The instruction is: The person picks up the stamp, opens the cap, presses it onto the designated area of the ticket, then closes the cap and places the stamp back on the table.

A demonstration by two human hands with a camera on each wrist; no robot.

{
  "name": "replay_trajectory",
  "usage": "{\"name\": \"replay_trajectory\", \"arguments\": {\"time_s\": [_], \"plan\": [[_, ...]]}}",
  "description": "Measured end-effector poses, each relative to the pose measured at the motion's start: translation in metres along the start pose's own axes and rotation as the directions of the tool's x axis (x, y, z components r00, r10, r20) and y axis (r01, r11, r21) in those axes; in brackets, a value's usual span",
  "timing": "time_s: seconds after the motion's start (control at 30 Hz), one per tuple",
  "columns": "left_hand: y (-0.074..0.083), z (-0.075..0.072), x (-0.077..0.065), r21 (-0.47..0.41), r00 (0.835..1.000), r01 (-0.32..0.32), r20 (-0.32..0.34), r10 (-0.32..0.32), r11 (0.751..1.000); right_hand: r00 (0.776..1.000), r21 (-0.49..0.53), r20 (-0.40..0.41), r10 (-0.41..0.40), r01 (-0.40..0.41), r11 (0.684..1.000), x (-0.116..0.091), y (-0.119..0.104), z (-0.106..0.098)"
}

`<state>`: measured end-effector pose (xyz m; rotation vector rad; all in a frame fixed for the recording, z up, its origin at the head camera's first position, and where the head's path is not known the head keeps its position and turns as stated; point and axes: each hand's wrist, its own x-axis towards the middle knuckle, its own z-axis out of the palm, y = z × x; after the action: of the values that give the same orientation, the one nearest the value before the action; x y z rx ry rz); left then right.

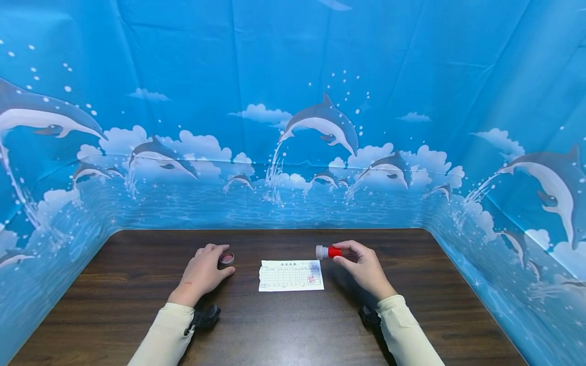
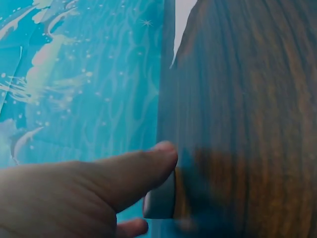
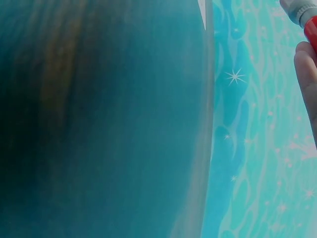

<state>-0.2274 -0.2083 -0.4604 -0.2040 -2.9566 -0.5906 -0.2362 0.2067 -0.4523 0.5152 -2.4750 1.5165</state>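
In the head view my left hand rests at the left of the table, thumb and fingers on either side of a small round ink pad with a dark red surface. The left wrist view shows the thumb against the pad's pale side wall. My right hand pinches a stamp with a red body and a translucent end pointing left, held sideways. That end overlaps the top right corner of a white printed form. A red stamp mark shows at the form's lower right.
The dark wooden table is bordered at the back and both sides by a blue curtain printed with dolphins. A dark strapped device sits on my left wrist, another on my right.
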Motion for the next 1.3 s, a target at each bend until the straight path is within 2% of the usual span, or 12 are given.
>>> {"name": "replay_trajectory", "arguments": {"time_s": [0.13, 0.3, 0.73, 1.1, 1.3], "plan": [[-0.0019, 0.0001, 0.0003, -0.004, 0.998, 0.056, 0.019, -0.055, 0.998, 1.000, -0.003, 0.003, 0.003, -0.003, 1.000, 0.0001, 0.0004, 0.0004], [-0.0024, 0.0006, 0.0018, 0.012, 0.997, 0.074, 0.013, -0.074, 0.997, 1.000, 0.005, 0.008, 0.002, -0.002, 1.000, 0.0002, -0.0016, 0.0014], [-0.0049, 0.0054, -0.0016, 0.032, 0.999, 0.044, -0.015, -0.043, 0.999, 0.999, 0.007, 0.042, 0.030, -0.031, 1.000, -0.0012, -0.0069, 0.0064], [-0.0040, 0.0036, -0.0038, 0.026, 0.999, 0.032, -0.032, -0.031, 0.999, 0.998, 0.004, 0.043, 0.050, -0.050, 0.999, -0.0033, -0.0073, 0.0085], [-0.0025, 0.0030, -0.0017, -0.007, 0.999, 0.029, -0.043, -0.029, 1.000, 0.999, 0.003, 0.035, 0.037, -0.037, 0.999, -0.0033, -0.0093, 0.0088]]}}
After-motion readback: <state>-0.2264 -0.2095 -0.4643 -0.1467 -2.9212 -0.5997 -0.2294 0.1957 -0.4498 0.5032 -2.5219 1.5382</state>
